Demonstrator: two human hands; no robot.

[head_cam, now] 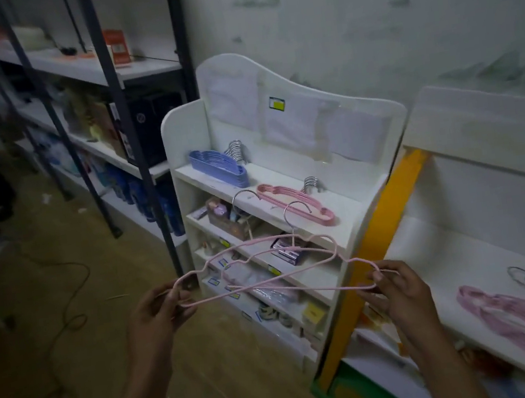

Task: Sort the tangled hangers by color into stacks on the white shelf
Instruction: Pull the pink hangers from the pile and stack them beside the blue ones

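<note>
Pink wire hangers with chrome hooks (274, 268), two of them crossed and interlocked, held in the air just in front of the white shelf unit (350, 206), below its top board. Left hand (156, 318) curled round one shoulder end, right hand (398, 287) pinching the opposite end between thumb and fingers; both gripping, neither loose.

On the shelf's top board: stack of blue plastic hangers (219, 167) toward the back-left, stack of pink hangers (295, 202) nearer the front-right, well apart from each other. To the right of the shelf, beyond a yellow upright board (391, 211), a heap of tangled pink hangers (519, 307) lying on a second white surface.

Likely risks: pulling the pair apart too sharply, with a hook snagging a wire loop and bending it or springing out of one grip; setting them down while interlocked, skewing the neat pink stack or nudging it toward the front edge.

Left of the shelf, dark metal racking (118, 94) with boxes and bottles. Wooden floor (68, 246) with a loose cable. Dim room, blotchy pale wall behind.
</note>
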